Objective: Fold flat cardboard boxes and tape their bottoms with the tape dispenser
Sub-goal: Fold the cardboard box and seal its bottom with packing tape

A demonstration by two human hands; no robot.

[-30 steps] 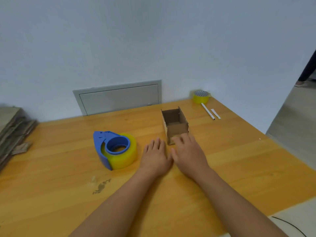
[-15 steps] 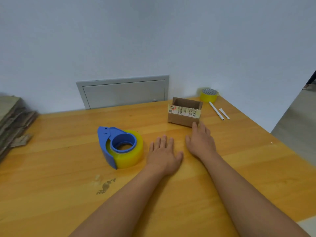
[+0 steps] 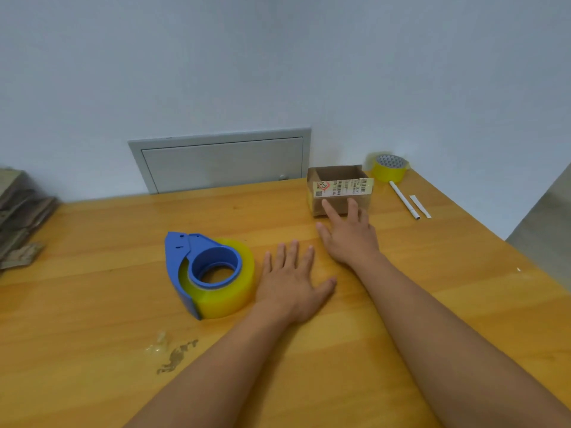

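A small folded cardboard box (image 3: 339, 202) stands open side up near the far edge of the wooden table (image 3: 448, 273), with a printed label on its near wall. My right hand (image 3: 347, 234) reaches toward it with straight fingers, and the fingertips touch that near wall. My left hand (image 3: 292, 284) lies flat on the table, fingers spread, just right of the blue tape dispenser (image 3: 207, 270) with its yellowish roll. A stack of flat cardboard (image 3: 18, 211) lies at the table's left edge.
A spare yellow tape roll (image 3: 388, 168) sits in the far right corner beside a white pen (image 3: 404, 199) and a white strip (image 3: 419, 206). A grey wall panel (image 3: 221, 162) stands behind the table. A scuff and a tape scrap (image 3: 176, 355) mark the near tabletop.
The box has been turned and slid away from me toward the far edge by my right hand, which has stretched out after it. My left hand has stayed flat by the dispenser.
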